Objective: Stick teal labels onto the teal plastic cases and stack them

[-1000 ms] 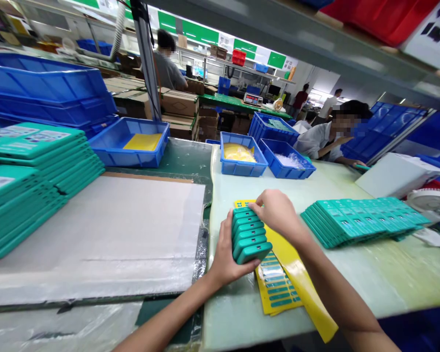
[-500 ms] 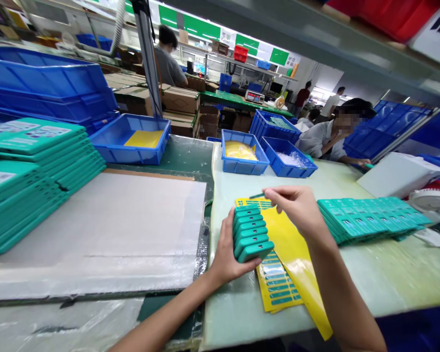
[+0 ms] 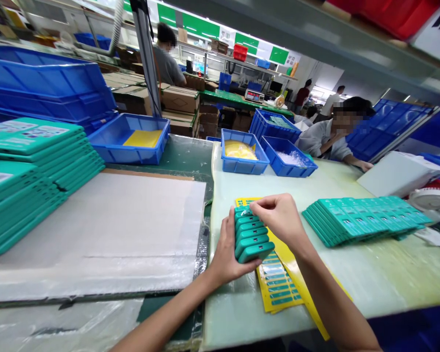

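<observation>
My left hand grips a fanned stack of small teal cases, standing on edge on the pale bench. My right hand is pinched over the far end of that stack, fingertips pressing on the top cases; what it pinches is too small to make out. Under and beside the stack lie yellow label sheets with rows of teal stickers. A long row of overlapping teal cases lies to the right of my right hand.
Stacks of larger teal cases sit at left beside a white sheet. Blue bins stand at the back. A seated person works at the far right; a white box and fan are nearby.
My right hand rose off the stack, pinching a small teal sticker half a second ago, and has come back down onto the stack's far end. My left hand kept hold.
</observation>
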A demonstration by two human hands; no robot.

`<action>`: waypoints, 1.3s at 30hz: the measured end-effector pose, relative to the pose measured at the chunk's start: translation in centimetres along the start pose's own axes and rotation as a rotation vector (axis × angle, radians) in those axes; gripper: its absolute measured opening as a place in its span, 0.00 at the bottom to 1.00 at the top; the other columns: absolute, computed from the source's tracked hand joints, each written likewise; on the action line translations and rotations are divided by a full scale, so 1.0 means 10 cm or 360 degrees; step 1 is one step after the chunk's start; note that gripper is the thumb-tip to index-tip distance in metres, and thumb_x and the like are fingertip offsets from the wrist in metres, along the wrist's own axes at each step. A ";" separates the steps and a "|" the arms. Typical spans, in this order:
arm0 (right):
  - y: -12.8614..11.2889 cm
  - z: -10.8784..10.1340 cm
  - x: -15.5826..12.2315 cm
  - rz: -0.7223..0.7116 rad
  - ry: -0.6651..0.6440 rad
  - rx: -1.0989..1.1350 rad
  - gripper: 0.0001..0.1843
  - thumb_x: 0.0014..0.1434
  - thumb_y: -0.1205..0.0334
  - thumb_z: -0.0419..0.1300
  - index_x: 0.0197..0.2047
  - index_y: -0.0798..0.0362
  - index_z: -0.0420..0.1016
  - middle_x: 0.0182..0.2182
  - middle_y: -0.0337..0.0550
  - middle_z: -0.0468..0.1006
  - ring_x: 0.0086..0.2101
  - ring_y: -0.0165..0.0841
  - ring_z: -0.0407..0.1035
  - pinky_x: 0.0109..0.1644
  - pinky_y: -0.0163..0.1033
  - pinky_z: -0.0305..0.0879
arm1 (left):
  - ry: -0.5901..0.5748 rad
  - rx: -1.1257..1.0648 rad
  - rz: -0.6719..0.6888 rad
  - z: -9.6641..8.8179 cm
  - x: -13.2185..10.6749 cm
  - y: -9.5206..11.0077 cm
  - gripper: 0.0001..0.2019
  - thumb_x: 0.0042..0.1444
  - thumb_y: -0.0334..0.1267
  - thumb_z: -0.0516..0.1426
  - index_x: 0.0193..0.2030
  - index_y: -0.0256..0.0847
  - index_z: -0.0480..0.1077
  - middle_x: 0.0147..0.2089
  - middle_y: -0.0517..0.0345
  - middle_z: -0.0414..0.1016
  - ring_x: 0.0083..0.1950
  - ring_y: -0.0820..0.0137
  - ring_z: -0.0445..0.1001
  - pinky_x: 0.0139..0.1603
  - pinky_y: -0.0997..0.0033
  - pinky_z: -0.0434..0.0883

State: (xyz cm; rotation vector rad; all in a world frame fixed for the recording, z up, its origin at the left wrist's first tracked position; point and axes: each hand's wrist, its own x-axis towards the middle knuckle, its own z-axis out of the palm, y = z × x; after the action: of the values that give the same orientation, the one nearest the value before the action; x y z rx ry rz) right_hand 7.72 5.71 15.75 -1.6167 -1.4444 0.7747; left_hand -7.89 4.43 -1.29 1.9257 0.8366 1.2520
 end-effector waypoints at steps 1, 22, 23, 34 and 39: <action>0.00 0.00 0.00 -0.0006 -0.0018 0.0000 0.18 0.49 0.52 0.63 0.27 0.57 0.89 0.25 0.46 0.84 0.28 0.37 0.75 0.32 0.38 0.65 | -0.0004 -0.0001 -0.0004 0.00 0.00 0.00 0.73 0.57 0.64 0.73 0.87 0.53 0.21 0.82 0.36 0.49 0.81 0.34 0.57 0.79 0.25 0.63; -0.09 -0.05 -0.02 -0.0109 -0.0048 -0.1374 0.15 0.72 0.58 0.64 0.45 0.58 0.91 0.42 0.60 0.89 0.42 0.49 0.82 0.41 0.45 0.64 | 0.0022 0.0002 0.0005 -0.01 0.02 -0.02 0.70 0.57 0.65 0.72 0.88 0.54 0.25 0.82 0.37 0.50 0.82 0.35 0.57 0.79 0.26 0.63; -0.06 -0.08 0.01 -0.0106 -0.0025 -0.1390 0.17 0.73 0.57 0.64 0.53 0.60 0.90 0.47 0.63 0.88 0.46 0.52 0.83 0.45 0.46 0.68 | 0.0023 0.0020 0.0017 -0.01 0.02 -0.02 0.70 0.57 0.66 0.72 0.88 0.54 0.25 0.82 0.37 0.50 0.82 0.34 0.55 0.80 0.25 0.61; 0.55 -0.17 0.46 -0.0236 -0.0650 0.0185 0.27 0.60 0.37 0.68 0.34 0.57 0.88 0.31 0.44 0.86 0.33 0.37 0.77 0.45 0.42 0.73 | 0.0062 0.0012 0.0063 -0.02 0.04 -0.04 0.67 0.59 0.68 0.70 0.88 0.55 0.27 0.85 0.37 0.47 0.84 0.32 0.53 0.80 0.22 0.58; 0.59 -0.12 0.43 -0.0067 -0.0680 0.0327 0.32 0.55 0.32 0.71 0.39 0.58 0.89 0.36 0.48 0.87 0.37 0.37 0.79 0.45 0.41 0.76 | 0.0046 0.0032 0.0075 -0.03 0.02 -0.07 0.69 0.57 0.66 0.72 0.88 0.54 0.29 0.86 0.37 0.44 0.85 0.31 0.50 0.81 0.21 0.56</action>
State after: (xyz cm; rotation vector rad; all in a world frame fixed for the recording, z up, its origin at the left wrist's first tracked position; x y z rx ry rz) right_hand 12.25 9.72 11.48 -1.3096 -1.6220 1.2562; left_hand -8.24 5.06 -1.63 1.9581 0.8257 1.3067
